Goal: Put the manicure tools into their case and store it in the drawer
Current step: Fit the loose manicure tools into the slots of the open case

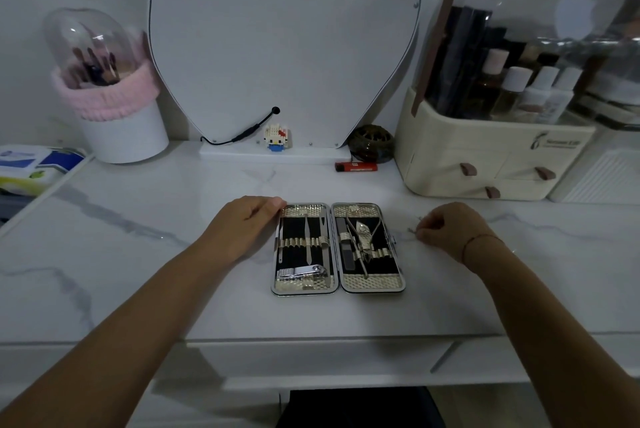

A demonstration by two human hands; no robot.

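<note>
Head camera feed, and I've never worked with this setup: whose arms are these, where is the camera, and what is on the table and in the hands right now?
There is no machine here. The arms belong to a person, and the single picture comes from a camera worn on their head, looking forward and down. On the marble tabletop the manicure case lies open flat, with a nail clipper and other tools tucked under its bands. The left hand rests with straight fingers on the case's far left corner. The right hand, just right of the case, is curled and pinches a small metal tool, too small to identify. Behind stand a mirror, a lighter and a cosmetics organiser with small drawers.
</note>
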